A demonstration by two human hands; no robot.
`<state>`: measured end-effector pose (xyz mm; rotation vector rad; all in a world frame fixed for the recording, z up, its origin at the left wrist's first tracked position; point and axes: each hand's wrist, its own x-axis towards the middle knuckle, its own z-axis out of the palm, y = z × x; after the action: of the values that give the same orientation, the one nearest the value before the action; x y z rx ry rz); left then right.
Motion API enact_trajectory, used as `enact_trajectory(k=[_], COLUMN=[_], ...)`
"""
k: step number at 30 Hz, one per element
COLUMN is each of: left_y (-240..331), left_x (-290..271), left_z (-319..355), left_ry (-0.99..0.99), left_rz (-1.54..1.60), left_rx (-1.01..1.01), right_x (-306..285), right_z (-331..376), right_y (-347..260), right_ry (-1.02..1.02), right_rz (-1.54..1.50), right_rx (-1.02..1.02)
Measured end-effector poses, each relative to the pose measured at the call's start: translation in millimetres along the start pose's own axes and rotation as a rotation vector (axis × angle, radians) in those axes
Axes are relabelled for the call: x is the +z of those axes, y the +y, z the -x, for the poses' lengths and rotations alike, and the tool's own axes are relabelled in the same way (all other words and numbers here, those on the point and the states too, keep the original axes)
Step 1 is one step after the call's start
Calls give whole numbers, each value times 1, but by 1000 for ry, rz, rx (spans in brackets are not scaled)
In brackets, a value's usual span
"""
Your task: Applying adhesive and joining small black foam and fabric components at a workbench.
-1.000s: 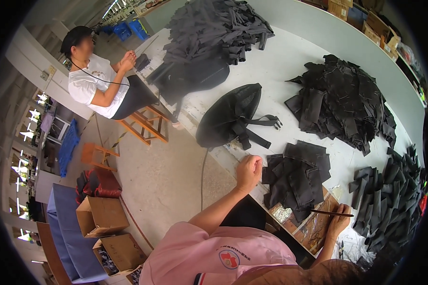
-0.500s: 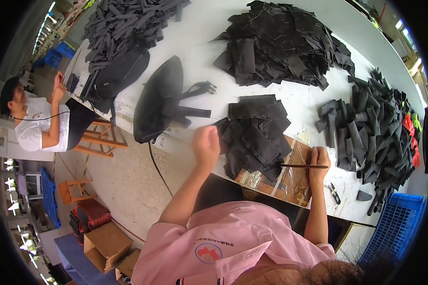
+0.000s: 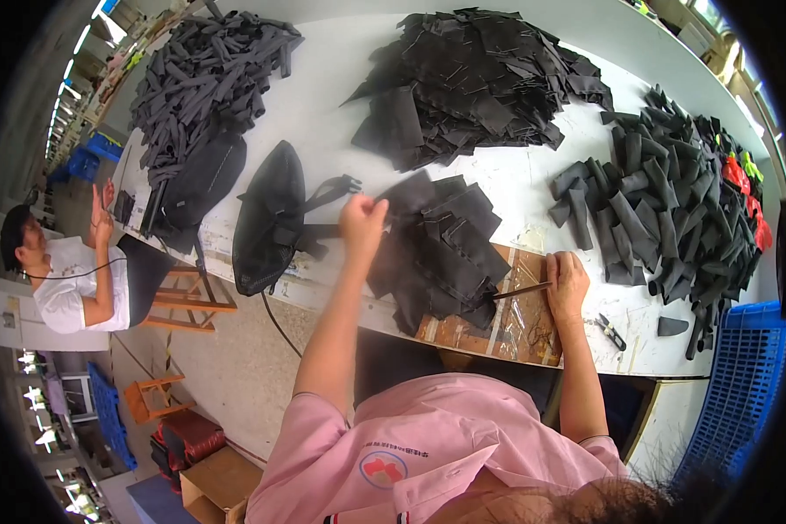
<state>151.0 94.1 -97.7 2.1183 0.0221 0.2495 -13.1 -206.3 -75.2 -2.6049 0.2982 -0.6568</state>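
A heap of flat black fabric pieces lies before me, partly over a brown board at the table edge. My left hand is closed at the heap's left side, thumb against the fingers. A dark piece reaches its thumb; whether the fingers grip it cannot be seen clearly. My right hand rests on the board's right side with curled fingers, closed on a slim brown stick. The stick's far end touches the heap. Left of my left hand sits a black bag-like item with straps.
A large pile of black pieces lies farther back. Rolled dark pieces fill the right and far left. A small cutter lies right of my right hand, above a blue crate. Another person sits at left.
My left hand has moved farther from me, along the heap's left side. A dark piece now shows at the heap's upper left. The stick has tilted, its far end lower.
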Motion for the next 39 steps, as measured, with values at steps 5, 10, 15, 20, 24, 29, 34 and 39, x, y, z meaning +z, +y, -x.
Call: enact_trajectory(k=[5, 10, 15, 20, 24, 29, 34, 39], left_y=[35, 74, 81, 83, 88, 104, 135, 140], left_x=[-43, -66, -58, -39, -29, -23, -36, -32], left_z=[35, 85, 137, 170, 181, 186, 173, 165], left_ry=[94, -391, -467, -596, -600, -350, -734, -725], left_rz=[799, 1346, 1373, 1230, 1188, 633, 865, 756], left_rx=[-329, -497, -571, -687, -730, -271, -520, -513], right_x=[-3, -15, -50, -50, -44, -38, -38, -37], right_z=[2, 22, 66, 51, 54, 61, 62, 65], right_y=[1, -13, -95, -131, -126, -110, -110, -108], right_ry=[11, 35, -628, -515, -323, -93, -17, -20], right_rz=[3, -260, -1317, -1404, -1087, -542, -385, -273], right_rx=[-15, 20, 412, 580, 527, 84, -18, -134])
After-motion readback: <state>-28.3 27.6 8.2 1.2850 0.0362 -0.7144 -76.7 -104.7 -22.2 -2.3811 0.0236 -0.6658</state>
